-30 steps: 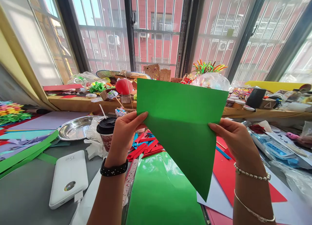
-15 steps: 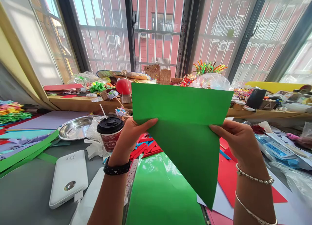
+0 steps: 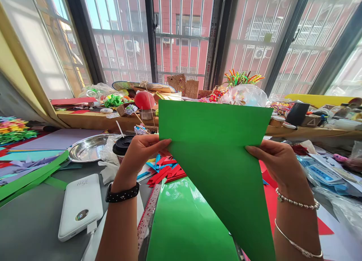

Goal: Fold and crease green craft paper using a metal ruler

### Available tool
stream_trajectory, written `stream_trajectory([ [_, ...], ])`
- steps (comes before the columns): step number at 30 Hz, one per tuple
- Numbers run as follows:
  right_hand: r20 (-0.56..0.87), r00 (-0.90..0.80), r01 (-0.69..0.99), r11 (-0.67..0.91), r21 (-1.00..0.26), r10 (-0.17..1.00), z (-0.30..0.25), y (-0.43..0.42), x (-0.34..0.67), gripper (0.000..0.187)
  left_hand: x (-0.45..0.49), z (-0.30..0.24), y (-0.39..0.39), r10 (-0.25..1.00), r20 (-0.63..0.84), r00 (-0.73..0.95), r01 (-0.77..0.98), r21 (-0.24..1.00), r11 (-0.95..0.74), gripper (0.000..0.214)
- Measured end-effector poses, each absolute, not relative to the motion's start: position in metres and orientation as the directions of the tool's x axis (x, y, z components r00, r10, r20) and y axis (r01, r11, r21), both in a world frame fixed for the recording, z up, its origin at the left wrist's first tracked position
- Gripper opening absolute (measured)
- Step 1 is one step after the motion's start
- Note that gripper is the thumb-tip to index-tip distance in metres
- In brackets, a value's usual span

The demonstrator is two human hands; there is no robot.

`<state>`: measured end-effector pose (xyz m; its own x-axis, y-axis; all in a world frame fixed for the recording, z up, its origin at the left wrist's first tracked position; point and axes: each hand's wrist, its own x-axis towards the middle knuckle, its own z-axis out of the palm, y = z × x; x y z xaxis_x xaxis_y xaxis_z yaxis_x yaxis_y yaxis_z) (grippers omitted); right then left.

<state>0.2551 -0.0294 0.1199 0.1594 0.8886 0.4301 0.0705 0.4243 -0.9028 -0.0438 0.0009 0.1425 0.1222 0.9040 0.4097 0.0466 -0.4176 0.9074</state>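
Note:
A sheet of green paper is held up in front of me, its upper part a wide band and its lower part slanting to the lower right. My left hand pinches its left edge, thumb on the near face. On the right edge, my right hand grips it the same way; the fingers behind the paper are partly hidden. Beneath it on the table lies a shiny green sheet. Red and blue paper strips are heaped just behind that sheet.
A white power bank with a cable lies left, near a lidded paper cup with a straw and a steel plate. A patterned ruler runs beside the green sheet. Red paper lies right. Craft clutter fills the windowsill.
My left hand has moved left to the paper's edge, its wrist now covering more of the cup. The paper has shifted slightly right, and its lower part has swung down and right.

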Motion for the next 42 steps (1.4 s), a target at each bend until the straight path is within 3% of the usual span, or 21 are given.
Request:
stream_trajectory([
  [8, 0.408, 0.149, 0.006, 0.412, -0.911, 0.901, 0.119, -0.025, 0.254, 0.016, -0.045, 0.141, 0.002, 0.888, 0.436, 0.150, -0.008, 0.898, -0.439, 0.013],
  [16, 0.406, 0.073, -0.059, 0.411, -0.910, 0.911, 0.115, -0.022, 0.258, 0.015, -0.060, 0.129, 0.011, 0.829, 0.443, 0.342, 0.004, 0.881, -0.473, 0.019],
  [25, 0.447, 0.050, 0.030, 0.446, -0.895, 0.893, 0.112, -0.024, 0.261, 0.013, -0.055, 0.132, 0.002, 0.884, 0.377, 0.275, -0.034, 0.923, -0.383, 0.011],
  [28, 0.453, 0.126, -0.012, 0.458, -0.889, 0.882, 0.113, -0.020, 0.256, 0.014, -0.055, 0.129, 0.009, 0.891, 0.372, 0.261, -0.074, 0.928, -0.366, 0.013],
  [31, 0.417, 0.241, -0.054, 0.441, -0.896, 0.876, 0.114, -0.015, 0.249, 0.011, -0.049, 0.125, 0.018, 0.891, 0.375, 0.258, -0.222, 0.920, -0.323, 0.016],
  [34, 0.411, 0.301, -0.086, 0.453, -0.887, 0.861, 0.114, -0.010, 0.241, 0.009, -0.034, 0.124, 0.024, 0.886, 0.303, 0.351, -0.303, 0.932, -0.198, 0.029],
  [37, 0.409, 0.367, -0.147, 0.486, -0.862, 0.836, 0.112, -0.004, 0.230, 0.012, -0.013, 0.125, 0.026, 0.847, 0.214, 0.487, -0.257, 0.962, -0.095, 0.030],
  [42, 0.337, 0.348, -0.196, 0.420, -0.886, 0.875, 0.098, -0.016, 0.214, 0.020, 0.006, 0.123, 0.030, 0.895, 0.053, 0.444, -0.134, 0.991, 0.008, 0.025],
])
